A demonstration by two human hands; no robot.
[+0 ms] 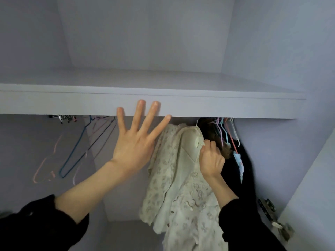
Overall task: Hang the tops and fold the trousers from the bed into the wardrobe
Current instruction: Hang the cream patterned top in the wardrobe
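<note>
1. Left hand (133, 142): at centre, fingers straight and spread wide, holding nothing; fingertips raised in front of the shelf (217, 107) edge, contact not clear.
2. Right hand (211, 159): at 4 o'clock from the left hand, fingers curled, pinching the collar area of the cream top (181, 187).
3. Cream top: lace-patterned, hanging on a pale hanger (196, 124) below the shelf, at 5 o'clock from centre, inside the wardrobe (145, 33).
4. Dark clothes (244, 160): just beside the cream top at its 3 o'clock, with several coloured hangers (224, 131) above.
5. Bare wire hangers (81, 147): pink, blue and lilac, at 9 o'clock, well apart from the cream top.
6. Black sleeves (36, 223): on both forearms, at 7 and 5 o'clock.
7. Door hinge (268, 207): at 4 o'clock, by the right edge.
</note>
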